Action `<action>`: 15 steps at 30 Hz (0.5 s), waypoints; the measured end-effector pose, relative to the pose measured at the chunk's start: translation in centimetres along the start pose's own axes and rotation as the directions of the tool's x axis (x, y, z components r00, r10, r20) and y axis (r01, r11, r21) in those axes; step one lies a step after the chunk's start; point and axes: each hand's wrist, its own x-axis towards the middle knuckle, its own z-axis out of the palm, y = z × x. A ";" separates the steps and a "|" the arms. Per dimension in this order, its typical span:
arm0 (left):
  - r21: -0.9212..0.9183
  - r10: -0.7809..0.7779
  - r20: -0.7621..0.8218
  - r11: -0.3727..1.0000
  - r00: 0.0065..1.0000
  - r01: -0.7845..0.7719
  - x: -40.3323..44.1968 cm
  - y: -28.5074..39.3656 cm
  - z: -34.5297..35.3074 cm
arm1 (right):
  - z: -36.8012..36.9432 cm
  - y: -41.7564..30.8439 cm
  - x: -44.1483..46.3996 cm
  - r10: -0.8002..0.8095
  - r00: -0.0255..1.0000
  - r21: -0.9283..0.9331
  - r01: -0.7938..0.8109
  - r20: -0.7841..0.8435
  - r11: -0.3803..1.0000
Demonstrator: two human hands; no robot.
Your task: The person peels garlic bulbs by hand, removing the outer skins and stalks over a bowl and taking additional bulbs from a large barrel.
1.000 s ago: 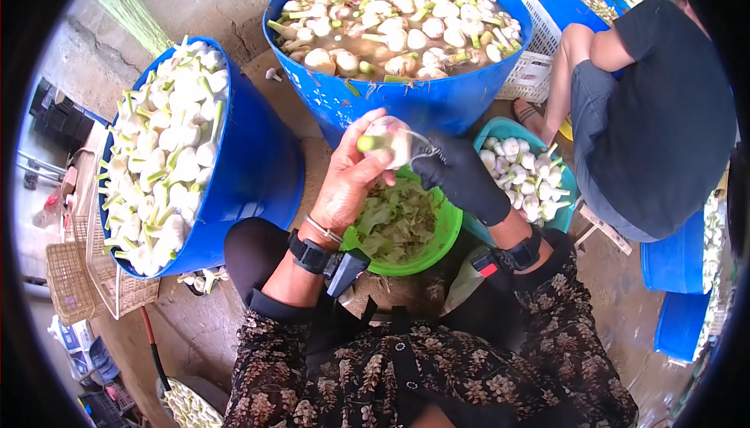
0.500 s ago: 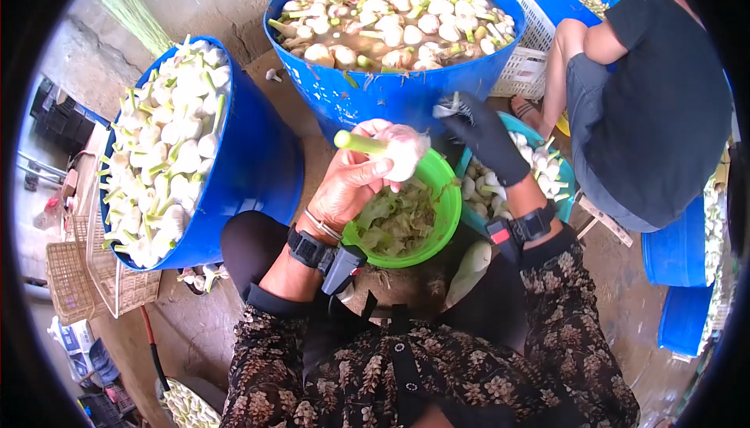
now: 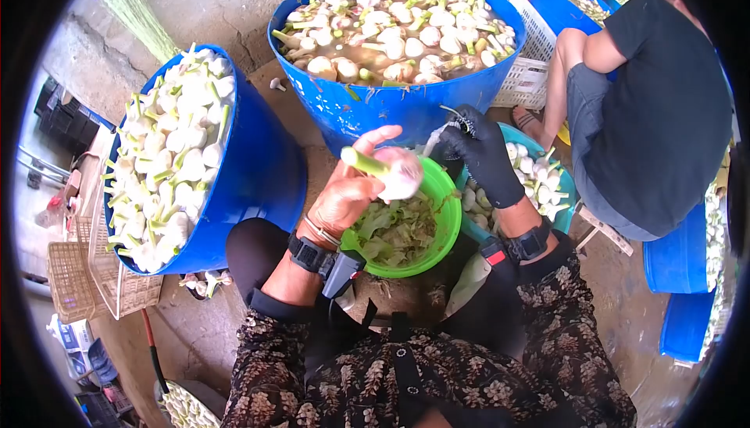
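Note:
My bare left hand [image 3: 348,194] grips a garlic bulb [image 3: 402,174], its cut green stem pointing up and to the left. To the right of the bulb, my right hand [image 3: 484,155] wears a black glove, its fingers closed. A whitish strip of garlic skin [image 3: 434,139] hangs from those fingertips, apart from the bulb. A thin curved bit also sticks out there; I cannot tell what it is. Below both hands sits a green bowl [image 3: 449,233] with leafy peelings [image 3: 398,233] inside. Beside it, a teal basin [image 3: 569,194] holds garlic bulbs [image 3: 539,178], partly hidden by my right arm.
A large blue tub [image 3: 375,104] of garlic in brownish water stands ahead. Another blue tub [image 3: 266,170], heaped with garlic, leans at the left. A person [image 3: 656,115] in dark clothes sits on a low stool at the right. Wicker baskets [image 3: 70,279] stand far left.
My right hand has tilted, and a pale strip of skin now shows at its fingertips. The garlic bulb in my left hand is slightly lower, with a finger lifted. The view has shifted slightly.

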 end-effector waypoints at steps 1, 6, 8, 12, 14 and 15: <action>0.039 0.012 0.002 0.999 1.000 -0.012 0.2 -0.2 0.4 | -0.1 0.2 0.2 -0.013 1.000 0.004 0.013 -0.002 1.000; 0.207 -0.022 0.023 0.978 0.999 0.017 -0.1 -1.2 1.1 | -0.3 0.1 0.8 0.039 0.997 0.097 -0.032 -0.074 0.995; 0.268 -0.009 0.039 0.963 0.999 -0.002 -0.1 -1.4 1.3 | -0.9 -0.2 1.2 0.031 0.982 0.205 0.008 -0.187 0.979; 0.259 -0.039 0.053 0.965 0.998 0.024 -0.5 -1.5 0.4 | -2.9 1.1 2.4 0.123 0.970 0.209 -0.078 -0.209 0.975; 0.146 -0.064 0.028 0.988 0.998 0.059 -0.8 -0.9 0.8 | -3.3 1.6 2.1 -0.176 0.984 -0.299 0.165 -0.012 0.940; 0.097 -0.020 0.027 0.995 0.999 0.017 -0.8 -0.8 0.8 | -3.1 1.9 1.6 -0.151 0.983 -0.408 0.183 0.108 0.894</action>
